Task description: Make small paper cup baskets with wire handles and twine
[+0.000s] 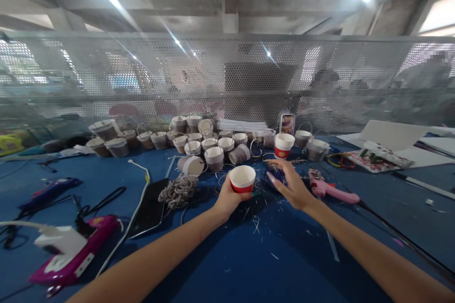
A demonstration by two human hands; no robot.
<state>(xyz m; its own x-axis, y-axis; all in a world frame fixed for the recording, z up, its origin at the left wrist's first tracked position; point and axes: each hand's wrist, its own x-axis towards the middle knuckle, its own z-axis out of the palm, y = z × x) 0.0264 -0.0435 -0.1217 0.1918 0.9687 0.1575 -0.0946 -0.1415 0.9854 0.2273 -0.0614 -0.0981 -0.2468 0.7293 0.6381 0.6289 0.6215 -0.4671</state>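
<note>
In the head view, the left hand [229, 202] grips a red-and-white cup [242, 180] upright above the middle of the blue table [227, 265]. The right hand [294, 187] curves by a dark blue item [271, 179]; whether it grips cannot be told. Farther right lies a pink glue gun [332, 191].

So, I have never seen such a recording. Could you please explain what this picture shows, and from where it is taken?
There is no machine here: a person works bare-handed, and a camera worn on the head looks forward and down. The left hand holds a red-and-white paper cup. The right hand is at a dark blue thing; whether it grips it, I cannot tell. On the blue table lie a grey cord bundle and a pink glue gun, with many grey-sided cups behind.
</note>
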